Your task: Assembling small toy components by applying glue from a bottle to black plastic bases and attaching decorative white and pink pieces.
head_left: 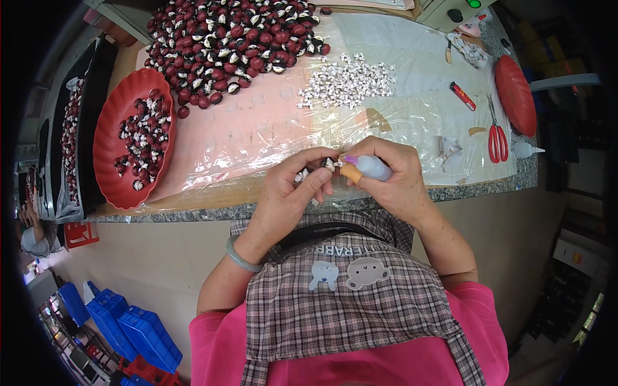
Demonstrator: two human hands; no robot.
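Note:
Close to the table's front edge, my left hand (290,185) pinches a small dark-and-white ball piece (329,165). A few small white pieces (301,175) also show at its fingers. My right hand (400,172) wraps round a translucent squeeze bottle (375,168) with a purple tip, which points left at the ball piece. An orange cover is on one of that hand's digits. Beyond my hands lies a spread of small white pieces (347,82). A large heap of dark red, black and white ball pieces (238,48) is at the far left.
At left stands a red scalloped tray (105,154) holding ball pieces with white bits. Clear plastic sheeting (257,138) covers the table. To the right lie red-handled scissors (497,143), a red tube (463,96), crumpled paper (449,147) and a red dish (516,96). Blue crates (148,338) stand lower left.

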